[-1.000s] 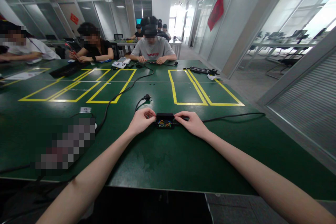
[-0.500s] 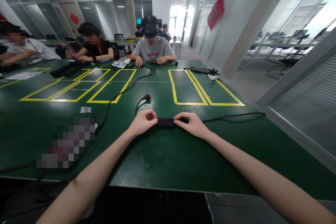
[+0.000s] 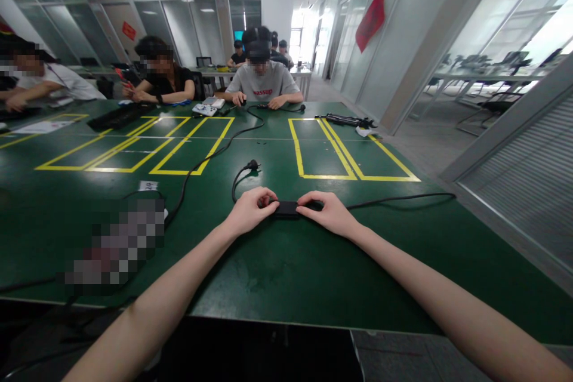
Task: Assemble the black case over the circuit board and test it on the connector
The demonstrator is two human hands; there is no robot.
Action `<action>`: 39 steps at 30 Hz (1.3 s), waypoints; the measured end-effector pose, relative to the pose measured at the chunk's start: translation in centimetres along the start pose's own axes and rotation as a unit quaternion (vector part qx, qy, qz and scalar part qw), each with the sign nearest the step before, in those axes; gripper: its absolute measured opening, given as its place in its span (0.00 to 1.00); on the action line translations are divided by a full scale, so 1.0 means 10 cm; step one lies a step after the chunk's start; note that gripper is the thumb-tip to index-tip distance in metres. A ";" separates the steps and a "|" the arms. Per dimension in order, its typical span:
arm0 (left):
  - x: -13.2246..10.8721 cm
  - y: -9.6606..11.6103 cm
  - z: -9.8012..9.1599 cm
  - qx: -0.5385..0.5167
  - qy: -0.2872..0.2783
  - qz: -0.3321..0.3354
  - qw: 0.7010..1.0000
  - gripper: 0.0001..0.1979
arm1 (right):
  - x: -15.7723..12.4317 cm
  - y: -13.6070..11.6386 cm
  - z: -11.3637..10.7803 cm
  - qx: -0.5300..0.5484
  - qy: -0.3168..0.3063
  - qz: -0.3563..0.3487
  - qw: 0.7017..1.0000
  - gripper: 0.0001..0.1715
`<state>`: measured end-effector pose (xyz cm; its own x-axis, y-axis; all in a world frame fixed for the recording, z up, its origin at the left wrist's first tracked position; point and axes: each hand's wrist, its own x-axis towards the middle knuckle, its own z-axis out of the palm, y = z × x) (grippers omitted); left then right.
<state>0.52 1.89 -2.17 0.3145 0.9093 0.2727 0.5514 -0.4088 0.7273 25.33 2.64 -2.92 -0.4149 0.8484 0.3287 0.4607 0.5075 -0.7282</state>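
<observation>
Between my hands a black power adapter brick (image 3: pixel 287 209) lies on the green table. My left hand (image 3: pixel 252 209) is closed, thumb and fingers pinching the adapter's left end. At the opposite end, my right hand (image 3: pixel 326 212) grips it with thumb and forefinger near where a cord joins. A black cord (image 3: pixel 394 197) runs off to the right from behind my right hand. Beyond my left hand, a short cable ends in a black plug (image 3: pixel 253 165) with metal pins. Whether that cable is joined to the adapter is hidden by my left fingers.
A blurred-out object (image 3: pixel 119 242) with cables lies at left, beside a small paper label (image 3: pixel 148 185). A long black cable (image 3: pixel 210 154) crosses the table. Yellow tape outlines (image 3: pixel 329 177) mark the tabletop. Across the table sits a person (image 3: pixel 264 80); a black folded item (image 3: pixel 342 120) lies at far right.
My left hand has shifted slightly right and covers more of the adapter's left end. My right hand has hardly moved. The person opposite has raised one hand a little.
</observation>
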 end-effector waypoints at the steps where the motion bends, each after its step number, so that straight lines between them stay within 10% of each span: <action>1: 0.00 0.00 0.01 0.022 -0.002 0.007 1.000 0.11 | 0.00 0.01 0.01 -0.005 0.003 0.000 1.000 0.11; 14: -0.01 0.19 0.29 0.329 -0.049 0.097 0.938 0.18 | 0.02 0.02 0.14 -0.093 -0.007 -0.036 0.995 0.10; 39: -0.01 0.14 0.03 0.201 -0.112 0.161 0.960 0.23 | -0.01 -0.07 0.08 -0.170 -0.049 -0.244 0.953 0.14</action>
<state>1.44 1.17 -1.35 0.6522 0.7093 0.2674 0.6368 -0.7040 0.3143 24.41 2.10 -2.95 -0.7093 0.4884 0.5083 0.4137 0.8723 -0.2608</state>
